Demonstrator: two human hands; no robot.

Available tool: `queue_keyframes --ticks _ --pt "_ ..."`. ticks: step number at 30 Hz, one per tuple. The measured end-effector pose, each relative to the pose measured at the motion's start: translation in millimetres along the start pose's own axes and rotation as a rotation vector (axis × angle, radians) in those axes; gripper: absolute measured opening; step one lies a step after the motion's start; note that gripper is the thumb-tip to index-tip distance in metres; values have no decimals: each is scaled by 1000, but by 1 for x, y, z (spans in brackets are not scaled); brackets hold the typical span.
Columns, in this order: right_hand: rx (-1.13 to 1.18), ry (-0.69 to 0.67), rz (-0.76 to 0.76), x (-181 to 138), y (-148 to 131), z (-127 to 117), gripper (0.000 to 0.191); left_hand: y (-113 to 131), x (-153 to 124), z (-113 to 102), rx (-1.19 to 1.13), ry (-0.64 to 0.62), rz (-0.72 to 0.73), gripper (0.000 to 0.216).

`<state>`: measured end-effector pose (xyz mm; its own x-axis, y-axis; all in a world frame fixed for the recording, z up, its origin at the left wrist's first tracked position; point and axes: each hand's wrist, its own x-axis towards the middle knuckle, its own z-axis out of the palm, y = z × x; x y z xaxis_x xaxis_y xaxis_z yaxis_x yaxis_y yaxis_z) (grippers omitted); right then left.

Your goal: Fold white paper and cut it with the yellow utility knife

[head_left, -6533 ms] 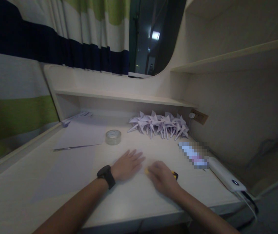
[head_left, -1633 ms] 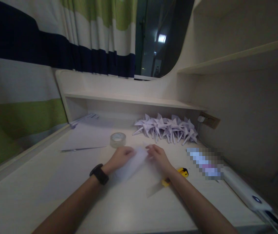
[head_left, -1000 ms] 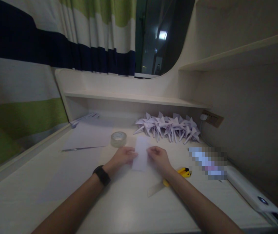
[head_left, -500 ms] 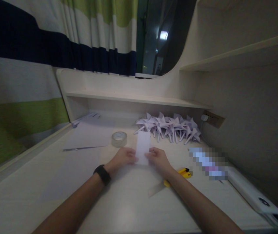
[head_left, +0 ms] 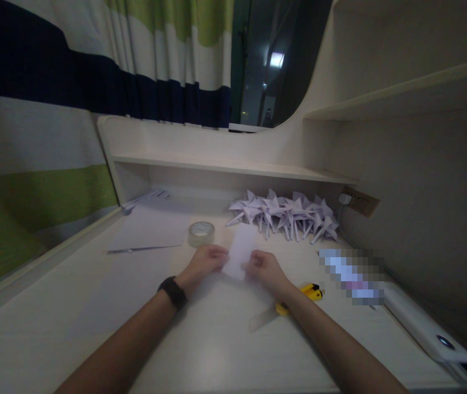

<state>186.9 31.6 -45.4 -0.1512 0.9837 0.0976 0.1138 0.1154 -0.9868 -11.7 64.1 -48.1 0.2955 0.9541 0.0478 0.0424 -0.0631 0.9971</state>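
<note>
A small white paper strip (head_left: 240, 249) is held upright above the desk between my two hands. My left hand (head_left: 205, 261), with a dark band on its wrist, pinches the strip's left edge. Its right edge is gripped by my right hand (head_left: 265, 269), whose fingers are slightly blurred. Under my right forearm lies a yellow utility knife (head_left: 310, 293), partly hidden. A clear ruler (head_left: 263, 318) shows beside it. Just beyond my left hand sits a roll of clear tape (head_left: 201, 233).
Several white paper pinwheels (head_left: 286, 210) are lined up at the back right. Paper sheets (head_left: 151, 224) lie on the left, with a thin dark tool (head_left: 143, 249) along one edge. A white power strip (head_left: 422, 320) and a blurred-out object (head_left: 350, 276) lie on the right.
The paper strip has tilted, its top leaning to the right and its lower end shifting left. My hands have barely moved and keep hold of it.
</note>
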Motion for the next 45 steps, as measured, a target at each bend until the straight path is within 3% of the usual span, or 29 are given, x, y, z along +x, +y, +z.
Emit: queue_keyframes --ticks 2,6,7,11,17,20,26,32,38,45 --pt "90 24 -3 2 -2 -2 44 0 1 -2 47 20 33 33" --pt "246 148 -52 7 -5 -14 84 3 2 -9 131 24 74 34" --pt "228 118 -60 8 -6 -18 83 3 3 -12 149 18 84 35" --pt "42 -50 -88 7 -5 -25 43 -1 8 -20 168 0 104 34" --pt "-83 -24 -53 7 1 -23 38 -12 13 -24 185 -49 92 35" --pt "-233 12 -105 8 -1 -24 32 -12 14 -26 223 -64 90 33" --pt "-470 -9 -167 3 -5 -24 22 -2 13 -31 472 -147 107 24" --pt "-724 -91 -293 -4 -8 -18 24 15 -3 -15 876 50 413 31" --pt "-864 -29 -289 -6 -5 -13 24 41 -30 9 1075 23 683 33" --pt "-775 32 -181 -4 -2 -13 21 22 -24 5 1111 -130 469 22"
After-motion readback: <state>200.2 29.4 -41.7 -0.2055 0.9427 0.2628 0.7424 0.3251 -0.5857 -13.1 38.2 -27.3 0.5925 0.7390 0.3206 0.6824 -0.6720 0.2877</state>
